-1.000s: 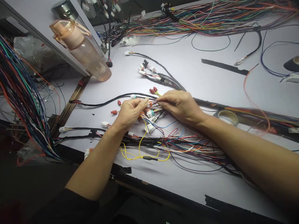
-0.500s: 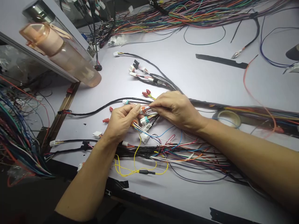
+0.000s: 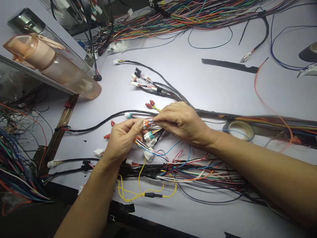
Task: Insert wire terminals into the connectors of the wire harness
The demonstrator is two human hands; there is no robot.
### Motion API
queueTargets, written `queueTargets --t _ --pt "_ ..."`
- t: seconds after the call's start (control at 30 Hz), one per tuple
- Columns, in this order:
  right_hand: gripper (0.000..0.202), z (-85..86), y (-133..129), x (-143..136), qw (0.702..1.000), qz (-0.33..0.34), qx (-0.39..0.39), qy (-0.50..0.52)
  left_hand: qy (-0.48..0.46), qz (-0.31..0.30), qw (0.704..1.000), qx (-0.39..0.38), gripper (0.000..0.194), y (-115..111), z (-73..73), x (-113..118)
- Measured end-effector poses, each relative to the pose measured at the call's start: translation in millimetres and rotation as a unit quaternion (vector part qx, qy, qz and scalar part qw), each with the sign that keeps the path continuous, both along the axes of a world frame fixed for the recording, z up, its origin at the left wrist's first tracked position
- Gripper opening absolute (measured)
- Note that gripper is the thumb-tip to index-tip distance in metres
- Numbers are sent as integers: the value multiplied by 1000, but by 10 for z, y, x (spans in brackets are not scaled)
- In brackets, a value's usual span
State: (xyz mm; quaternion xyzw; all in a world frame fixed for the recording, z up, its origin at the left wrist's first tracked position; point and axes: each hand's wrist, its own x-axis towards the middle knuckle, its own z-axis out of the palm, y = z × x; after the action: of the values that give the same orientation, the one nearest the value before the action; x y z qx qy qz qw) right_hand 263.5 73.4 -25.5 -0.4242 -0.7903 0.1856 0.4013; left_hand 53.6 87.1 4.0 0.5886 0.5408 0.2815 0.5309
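My left hand (image 3: 125, 135) pinches an orange and white connector (image 3: 146, 124) between thumb and fingers. A second orange connector (image 3: 137, 139), with several wires, sits just below my left fingers. Close on the right, my right hand (image 3: 177, 122) has thumb and forefinger pressed together on thin wires at the first connector's wire side; the exact wire held is too small to tell. Between and below the hands lie a white and teal connector (image 3: 149, 136) and a white one (image 3: 149, 154). Red connectors (image 3: 150, 104) with yellow wires lie above.
A wire harness (image 3: 148, 168) crosses the table in front, with yellow wires (image 3: 140, 191). Tape roll (image 3: 240, 130) lies to the right. Two bottles (image 3: 66, 72) lean at the left. Bundled wires (image 3: 188, 19) run along the back. A black strip (image 3: 229, 65) lies behind my right hand.
The whole view has shifted, so the things appear slightly lower and further left. Both hands keep nearly the same hold and position relative to the connectors.
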Motion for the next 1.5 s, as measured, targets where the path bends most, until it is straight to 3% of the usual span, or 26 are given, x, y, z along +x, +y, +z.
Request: queueTargets --t 0.6,0.77,0.9,1.03,1.23,1.5 --pt "15 -1 15 -1 1000 16 3 1 -20 -11 1000 13 28 -10 -29 11" --pt "15 24 4 -23 999 8 -35 1 -29 -4 998 46 31 -8 -62 22" --pt "15 149 11 -30 995 -4 -85 -42 -38 6 998 50 33 -8 -71 41" --pt "19 419 -50 91 987 -10 -99 -127 -55 20 998 40 31 -28 -44 53" --pt "22 698 -608 520 980 -79 -121 -138 -57 17 997 55 31 -34 -65 36" --pt "21 666 -1695 866 967 -219 -70 -112 -77 37 992 88 61 -30 -105 23"
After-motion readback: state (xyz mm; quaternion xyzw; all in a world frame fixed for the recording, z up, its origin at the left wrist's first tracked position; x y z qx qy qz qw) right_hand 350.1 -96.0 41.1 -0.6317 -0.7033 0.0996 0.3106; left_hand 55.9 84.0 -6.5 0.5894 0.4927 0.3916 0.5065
